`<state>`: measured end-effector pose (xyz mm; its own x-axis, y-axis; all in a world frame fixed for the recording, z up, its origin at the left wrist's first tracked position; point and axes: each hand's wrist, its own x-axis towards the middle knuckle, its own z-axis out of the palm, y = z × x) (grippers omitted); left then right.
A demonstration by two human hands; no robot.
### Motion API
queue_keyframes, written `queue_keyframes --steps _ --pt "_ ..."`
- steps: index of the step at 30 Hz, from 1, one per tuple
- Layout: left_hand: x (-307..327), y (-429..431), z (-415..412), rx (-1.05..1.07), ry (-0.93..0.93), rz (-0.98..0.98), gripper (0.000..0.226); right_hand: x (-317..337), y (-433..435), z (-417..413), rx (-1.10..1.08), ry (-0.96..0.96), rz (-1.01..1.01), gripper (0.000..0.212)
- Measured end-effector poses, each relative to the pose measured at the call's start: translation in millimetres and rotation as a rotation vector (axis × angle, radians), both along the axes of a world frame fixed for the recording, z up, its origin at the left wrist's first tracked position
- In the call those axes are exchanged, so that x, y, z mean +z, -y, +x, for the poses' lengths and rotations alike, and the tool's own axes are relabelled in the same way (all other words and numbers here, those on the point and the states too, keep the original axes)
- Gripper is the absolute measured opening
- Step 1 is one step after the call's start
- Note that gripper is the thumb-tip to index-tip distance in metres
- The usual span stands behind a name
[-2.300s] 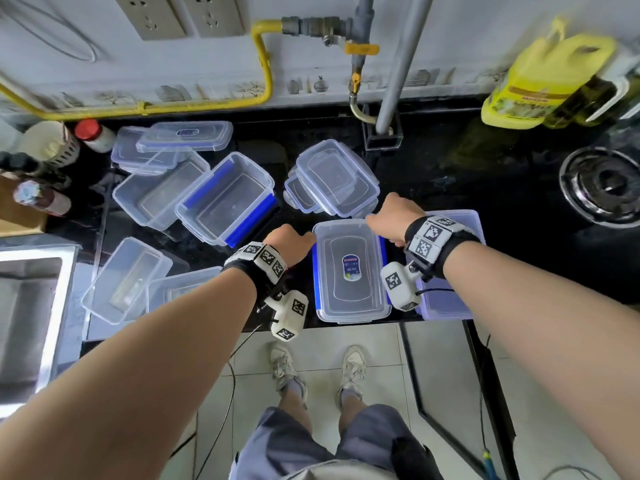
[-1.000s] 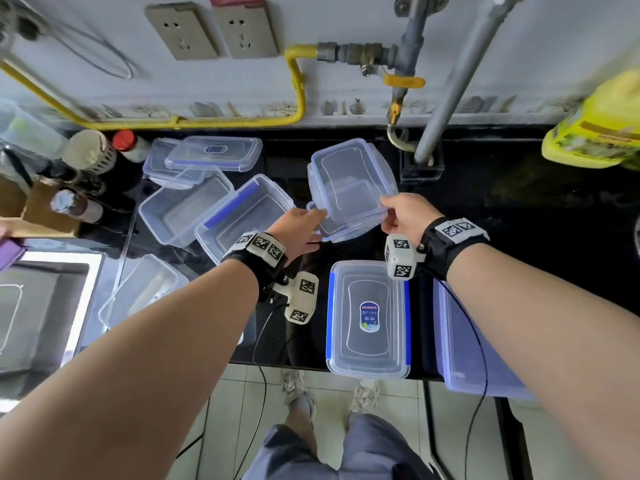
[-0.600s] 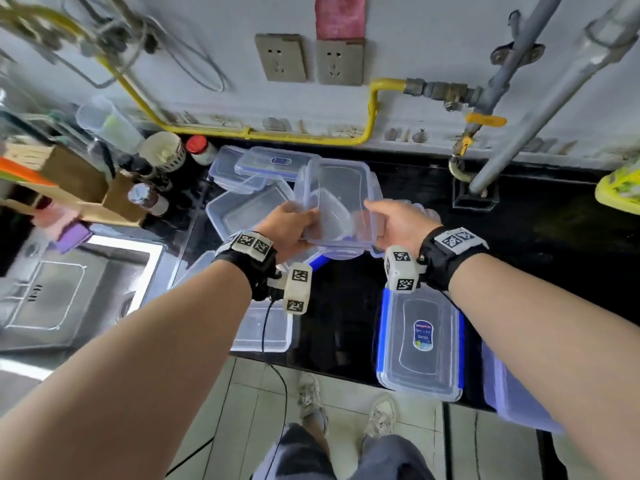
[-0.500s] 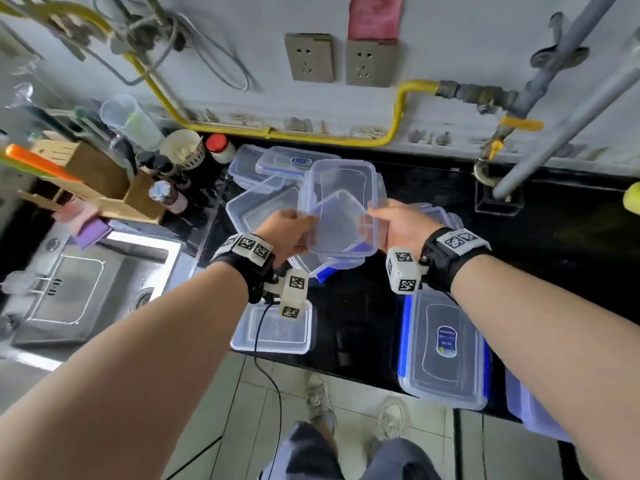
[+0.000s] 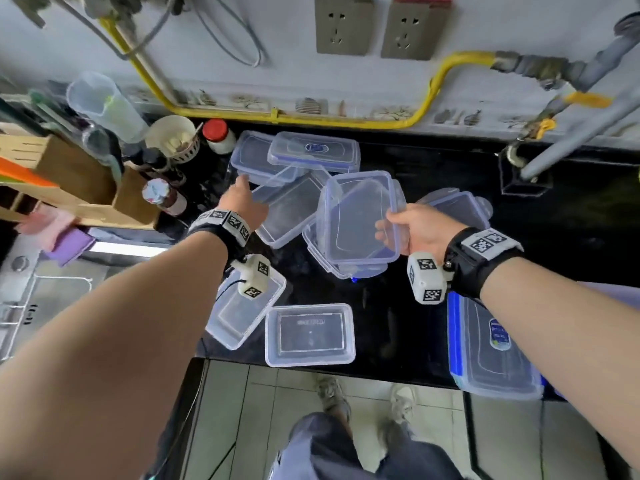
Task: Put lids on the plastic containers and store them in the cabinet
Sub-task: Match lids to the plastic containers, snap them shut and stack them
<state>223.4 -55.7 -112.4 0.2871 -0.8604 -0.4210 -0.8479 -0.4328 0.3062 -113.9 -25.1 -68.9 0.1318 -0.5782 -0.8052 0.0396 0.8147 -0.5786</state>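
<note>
Black tabletop [image 5: 381, 306] carries clear containers: two empty [image 5: 309, 335] at front edge, lidded one [image 5: 491, 344] right, lidded one [image 5: 314, 151] at back, red-capped jar [image 5: 217, 136].

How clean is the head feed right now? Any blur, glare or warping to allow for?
Head view: wide-angle warping bows the yellow pipe and stretches the forearms; soft motion blur at the edges; the black counter is glossy with faint reflections; the clear container in the right hand reads sharply; the left hand is sharp too.

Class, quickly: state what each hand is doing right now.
Left hand: reaching onto an open container, grip unclear.
Right hand: closed on a clear container.
</note>
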Motion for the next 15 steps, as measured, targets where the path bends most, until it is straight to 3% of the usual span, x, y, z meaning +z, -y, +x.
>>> queue_keyframes --steps 2,6,8,15 --pt "-8 8 2 -0.068 0.023 0.066 0.077 0 -2 -5 -0.015 -0.011 -0.007 0.011" --pt "-6 12 9 -0.099 0.154 0.079 0.04 0 -7 -10 -0.038 -0.019 -0.033 0.019" --pt "5 8 11 -0.057 0.214 0.083 0.039 4 -9 -7 -0.047 -0.011 -0.032 0.022" --pt "55 -25 27 0.12 0.171 -0.022 0.037 22 -23 5 0.014 0.034 -0.092 0.017"
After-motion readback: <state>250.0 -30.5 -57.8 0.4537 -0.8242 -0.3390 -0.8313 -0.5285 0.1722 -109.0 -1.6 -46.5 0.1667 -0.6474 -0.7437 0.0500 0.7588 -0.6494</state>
